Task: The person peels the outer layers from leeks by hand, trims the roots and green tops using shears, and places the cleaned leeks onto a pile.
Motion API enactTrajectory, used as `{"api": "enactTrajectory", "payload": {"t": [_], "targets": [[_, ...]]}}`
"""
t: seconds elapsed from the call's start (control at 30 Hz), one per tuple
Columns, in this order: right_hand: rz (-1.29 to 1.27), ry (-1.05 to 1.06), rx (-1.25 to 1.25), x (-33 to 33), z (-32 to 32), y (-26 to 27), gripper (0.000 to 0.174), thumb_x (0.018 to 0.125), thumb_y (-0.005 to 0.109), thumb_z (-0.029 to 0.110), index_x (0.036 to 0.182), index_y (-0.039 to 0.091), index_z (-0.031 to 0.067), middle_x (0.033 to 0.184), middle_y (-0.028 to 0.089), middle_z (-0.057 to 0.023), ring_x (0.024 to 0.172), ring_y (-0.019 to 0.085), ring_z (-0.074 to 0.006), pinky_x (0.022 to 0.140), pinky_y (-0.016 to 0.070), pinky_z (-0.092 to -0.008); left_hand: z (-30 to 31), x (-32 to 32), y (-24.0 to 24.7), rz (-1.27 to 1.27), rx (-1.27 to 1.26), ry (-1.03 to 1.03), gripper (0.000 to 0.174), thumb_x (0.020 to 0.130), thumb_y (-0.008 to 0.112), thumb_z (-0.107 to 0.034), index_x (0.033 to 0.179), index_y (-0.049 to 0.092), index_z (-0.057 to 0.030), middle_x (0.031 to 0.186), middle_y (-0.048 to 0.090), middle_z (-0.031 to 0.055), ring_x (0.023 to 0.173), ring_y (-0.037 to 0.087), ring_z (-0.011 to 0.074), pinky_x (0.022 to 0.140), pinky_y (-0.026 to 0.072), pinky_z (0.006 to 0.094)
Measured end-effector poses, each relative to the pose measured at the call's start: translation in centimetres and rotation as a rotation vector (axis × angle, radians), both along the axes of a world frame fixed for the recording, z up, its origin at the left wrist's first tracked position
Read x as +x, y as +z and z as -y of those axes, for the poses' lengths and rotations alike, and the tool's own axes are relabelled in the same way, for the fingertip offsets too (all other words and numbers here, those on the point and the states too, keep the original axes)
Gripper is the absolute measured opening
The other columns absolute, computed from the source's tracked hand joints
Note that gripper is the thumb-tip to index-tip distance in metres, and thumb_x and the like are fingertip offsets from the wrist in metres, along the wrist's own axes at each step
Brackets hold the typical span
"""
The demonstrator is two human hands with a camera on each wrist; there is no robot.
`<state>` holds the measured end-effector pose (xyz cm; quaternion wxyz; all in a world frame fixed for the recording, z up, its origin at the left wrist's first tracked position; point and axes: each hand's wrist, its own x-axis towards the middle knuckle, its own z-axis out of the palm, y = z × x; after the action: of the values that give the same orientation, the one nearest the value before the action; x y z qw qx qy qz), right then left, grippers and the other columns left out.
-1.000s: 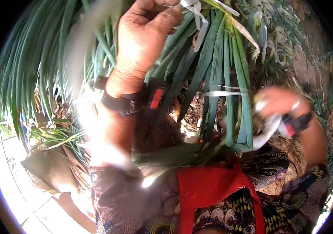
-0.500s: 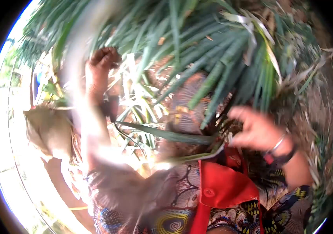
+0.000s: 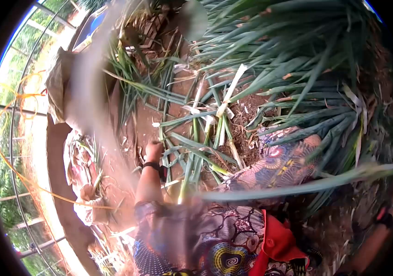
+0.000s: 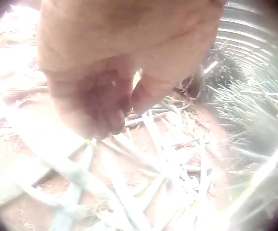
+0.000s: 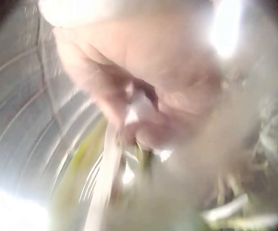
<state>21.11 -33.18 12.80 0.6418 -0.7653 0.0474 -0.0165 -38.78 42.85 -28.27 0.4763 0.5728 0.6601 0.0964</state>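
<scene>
- The left hand [image 3: 154, 149] has its fingers curled in; I cannot tell whether anything is pinched in them
- The right hand [image 5: 144, 72] is nearly lost at the dark right edge of the head view, but its wrist view shows thumb and fingers holding a pale stem [image 5: 140, 109]
- From the right hand, a long green stalk [image 3: 307, 186] appears to run leftward across the lap, blurred
- Right beside and below the left hand, loose stalks [image 3: 196, 156] lie crisscrossed on the soil
- Ahead and to the right of the left hand spreads the big heap of green leaves [image 3: 279, 50]
- Half a second ago the right hand was near the lap; now it is far out to the side, so that stalk seems parted from the heap
- Farther left of the left hand stands a sack [image 3: 57, 87]
</scene>
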Motion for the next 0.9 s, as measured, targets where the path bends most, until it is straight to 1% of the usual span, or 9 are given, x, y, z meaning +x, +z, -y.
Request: {"api": "enactTrajectory", "payload": {"t": [0.1,0.23,0.27,0.33,0.43,0.47,0.63,0.7,0.9], "targets": [[0.127,-0.195,-0.225,5.9,8.5,3.2,0.034,0.091,0.054,0.026,0.118,0.057,0.0051,0.115,0.056,-0.0072,0.103,0.05,-0.0156,0.089,0.0391,-0.0286,1.8,-2.0,-2.4,-0.21,-0.063,0.047,0.015,0.077,0.065,-0.016,0.083,0.066,-0.0025,0.07,0.065,0.0064,0.055,0.061,0.0157,0.047,0.049,0.0302],[0.016,0.169,-0.146,9.7,8.1,-1.8,0.05,0.093,0.051,0.035,0.133,0.05,0.0048,0.136,0.049,-0.0097,0.123,0.044,-0.0199,0.106,0.0326,-0.0334,2.4,-0.6,-9.1,-0.248,-0.059,-0.296,0.03,0.073,0.072,-0.024,0.089,0.067,0.0012,0.075,0.067,0.0065,0.062,0.062,0.0165,0.056,0.0494,0.0302],[-0.002,0.003,-0.102,5.1,-0.6,-5.5,0.052,0.091,0.053,0.038,0.133,0.051,0.0055,0.136,0.049,-0.0093,0.125,0.043,-0.0196,0.108,0.0303,-0.0344,2.8,1.8,-8.8,-0.196,-0.082,-0.344,0.035,0.072,0.073,-0.027,0.091,0.067,0.0023,0.076,0.067,0.0065,0.065,0.062,0.0168,0.059,0.0499,0.0304],[-0.002,0.355,-0.689,-0.5,-12.2,-11.5,0.057,0.09,0.056,0.031,0.137,0.043,0.0031,0.141,0.043,-0.0122,0.132,0.037,-0.0232,0.11,0.0263,-0.0352,5.1,9.4,-2.7,-0.095,-0.052,-0.434,0.058,0.068,0.078,-0.036,0.108,0.063,0.0035,0.103,0.067,0.0157,0.097,0.063,0.0258,0.088,0.0475,0.034],[0.14,0.804,-1.124,-4.4,-19.8,-18.1,0.068,0.087,0.058,0.016,0.145,0.027,-0.0002,0.15,0.032,-0.0166,0.14,0.026,-0.0282,0.114,0.0192,-0.0357,7.2,17.1,-4.5,0.078,0.102,-0.583,0.078,0.065,0.081,-0.041,0.123,0.053,0.0019,0.121,0.059,0.022,0.113,0.057,0.0348,0.098,0.0436,0.0393],[0.127,0.842,-0.971,-4.8,-21.6,-18.0,0.064,0.086,0.056,0.014,0.143,0.031,-0.0015,0.147,0.034,-0.0195,0.138,0.03,-0.0298,0.113,0.0207,-0.0361,6.5,17.5,-5.2,0.09,0.025,-0.613,0.074,0.067,0.081,-0.035,0.125,0.051,0.0002,0.124,0.057,0.0218,0.114,0.056,0.0329,0.101,0.0423,0.0387],[0.582,0.554,-1.487,-4.4,-17.0,-28.5,0.068,0.092,0.053,0.029,0.145,0.023,-0.0005,0.151,0.024,-0.0202,0.139,0.024,-0.033,0.115,0.02,-0.0404,12.5,26.9,-3.0,0.138,-0.014,-0.61,0.045,0.088,0.056,-0.03,0.123,0.048,-0.0028,0.093,0.064,0.0272,0.09,0.061,0.0439,0.08,0.0476,0.0478],[0.48,0.592,-1.429,-4.7,-15.5,-29.5,0.064,0.095,0.05,0.029,0.145,0.024,-0.0007,0.15,0.026,-0.0199,0.139,0.024,-0.0322,0.115,0.02,-0.0392,13.4,27.1,-4.1,0.057,-0.08,-0.863,0.043,0.09,0.052,-0.029,0.124,0.047,-0.0047,0.092,0.063,0.0275,0.09,0.061,0.0443,0.077,0.0484,0.0482],[0.441,0.433,-1.038,-3.4,-12.5,-32.0,0.052,0.097,0.044,0.021,0.142,0.03,-0.0027,0.146,0.033,-0.0206,0.135,0.032,-0.0321,0.113,0.0232,-0.0401,5.3,26.7,-6.9,-0.337,0.043,-0.574,0.028,0.093,0.044,-0.02,0.111,0.056,-0.0031,0.109,0.059,0.0257,0.095,0.061,0.041,0.084,0.0491,0.0501]]}}
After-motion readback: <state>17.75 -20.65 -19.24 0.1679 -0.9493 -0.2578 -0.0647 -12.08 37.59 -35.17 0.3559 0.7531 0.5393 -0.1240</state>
